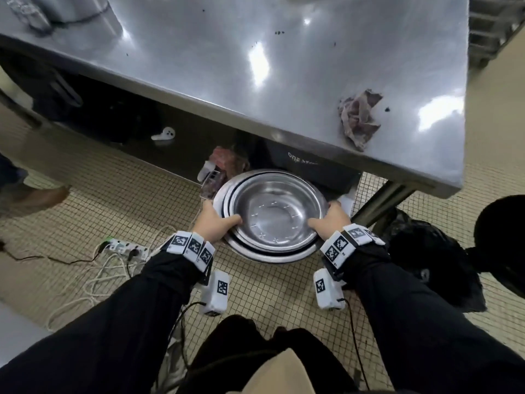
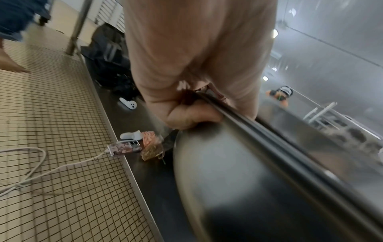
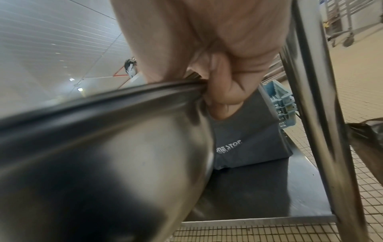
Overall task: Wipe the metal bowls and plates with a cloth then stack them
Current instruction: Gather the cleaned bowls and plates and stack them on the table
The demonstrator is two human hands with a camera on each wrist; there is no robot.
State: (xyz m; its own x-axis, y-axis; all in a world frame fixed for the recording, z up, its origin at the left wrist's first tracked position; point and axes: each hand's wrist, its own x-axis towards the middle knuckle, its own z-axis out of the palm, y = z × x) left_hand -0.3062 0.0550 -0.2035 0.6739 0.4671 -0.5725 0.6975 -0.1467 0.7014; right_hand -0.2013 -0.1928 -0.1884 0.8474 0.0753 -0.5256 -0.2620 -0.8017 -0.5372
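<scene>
Steel table (image 1: 255, 52) over tan tiled floor (image 1: 85, 200), crumpled cloth (image 1: 358, 118) near its edge

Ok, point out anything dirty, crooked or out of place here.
Dark specks dot the steel table, and the cloth lies crumpled near its corner. The nested bowls, gripped at the rim by the left hand and right hand, sit off-centre in one another. A phone charges at the lower shelf's edge.

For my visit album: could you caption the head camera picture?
Both hands, left hand and right hand, grip a stack of metal bowls below a steel table.
</scene>
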